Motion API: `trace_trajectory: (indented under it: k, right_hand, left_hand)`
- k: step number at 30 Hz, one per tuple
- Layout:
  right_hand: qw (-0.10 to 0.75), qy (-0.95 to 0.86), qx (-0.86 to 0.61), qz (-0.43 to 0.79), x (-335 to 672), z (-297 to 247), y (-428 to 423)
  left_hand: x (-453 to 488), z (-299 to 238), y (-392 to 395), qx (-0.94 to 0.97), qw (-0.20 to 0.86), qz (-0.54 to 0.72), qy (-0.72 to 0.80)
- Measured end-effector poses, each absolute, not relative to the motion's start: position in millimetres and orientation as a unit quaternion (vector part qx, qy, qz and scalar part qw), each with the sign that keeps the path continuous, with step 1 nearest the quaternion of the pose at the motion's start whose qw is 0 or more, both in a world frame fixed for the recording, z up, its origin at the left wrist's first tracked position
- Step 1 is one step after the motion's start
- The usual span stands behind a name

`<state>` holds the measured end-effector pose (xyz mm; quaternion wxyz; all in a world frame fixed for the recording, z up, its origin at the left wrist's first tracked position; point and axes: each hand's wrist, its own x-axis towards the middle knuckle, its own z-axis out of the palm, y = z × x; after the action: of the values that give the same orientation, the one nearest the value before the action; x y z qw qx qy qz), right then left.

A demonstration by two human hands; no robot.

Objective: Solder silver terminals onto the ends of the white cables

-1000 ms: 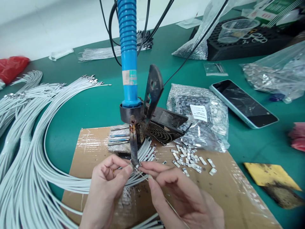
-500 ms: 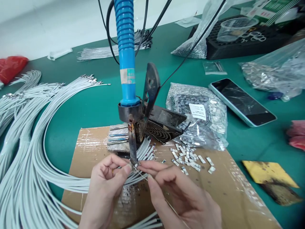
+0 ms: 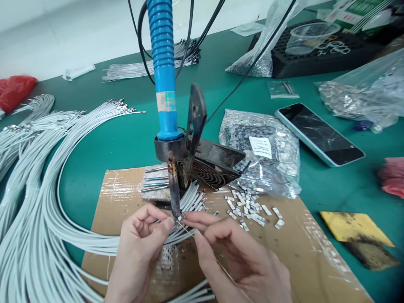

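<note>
A blue-handled soldering iron (image 3: 167, 105) stands upright in a dark metal holder, its tip (image 3: 174, 202) pointing down between my hands. My left hand (image 3: 142, 244) is closed in a pinch right beside the tip. What its thumb and forefinger hold is too small and covered to make out. My right hand (image 3: 240, 256) is closed round a thin solder wire (image 3: 225, 271), which runs from the tip back under the palm. Its forefinger reaches almost to the tip. Behind the fingers lies a bunch of white cables (image 3: 192, 200) with small dark and metal ends.
Small metal tabs (image 3: 249, 208) lie scattered on the cardboard (image 3: 284, 248), beside a clear bag (image 3: 261, 155) of parts. Thick white cable bundles (image 3: 47, 202) curve along the left. A phone (image 3: 320, 134) and a scorched yellow sponge (image 3: 356, 229) lie on the right.
The soldering iron and its black bracket have shifted slightly left. Both hands keep their grip at the tip, hardly moved.
</note>
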<state>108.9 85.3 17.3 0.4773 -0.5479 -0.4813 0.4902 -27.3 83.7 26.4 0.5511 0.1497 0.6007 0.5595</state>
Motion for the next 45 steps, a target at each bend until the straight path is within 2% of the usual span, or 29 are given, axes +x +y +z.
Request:
trace_trajectory:
  k: [32,45]
  right_hand:
    - [0.468,-0.504,-0.550,0.473,109.1,17.8,86.5]
    - [0.468,-0.487,-0.550,0.491,111.4,17.1,82.2]
  left_hand:
    - [-34.6,15.1,80.9,0.178,0.564,0.563,0.578]
    - [-28.2,20.7,76.2,0.188,0.522,0.542,0.631]
